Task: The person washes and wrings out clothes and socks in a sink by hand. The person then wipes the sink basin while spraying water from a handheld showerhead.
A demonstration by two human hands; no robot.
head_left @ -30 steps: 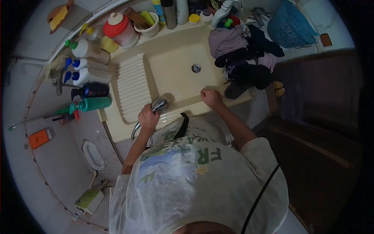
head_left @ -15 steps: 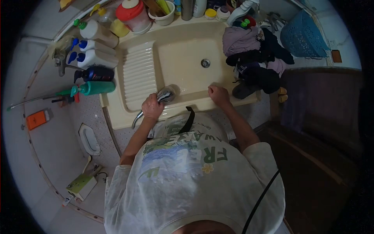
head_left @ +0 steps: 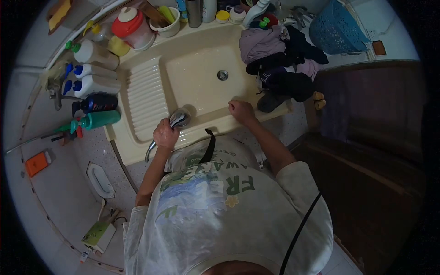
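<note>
My left hand is wrapped around the handle of a shower head at the sink's front left. The head's round face hangs over the basin, and its metal hose drops past the front rim. My right hand is curled into a fist at the front edge of the cream sink, with nothing showing in it. Just right of that fist lies a heap of clothes, dark and mauve, on the sink's right side. Whether water is running I cannot tell.
Pump bottles, among them a green bottle, lean along the left rim beside the ribbed washboard. A red-lidded tub and a white bowl stand at the back. A blue basket is at the back right.
The whole view has shifted, so the sink and its contents sit further left and slightly turned. Both hands keep about the same places at the sink's front edge.
</note>
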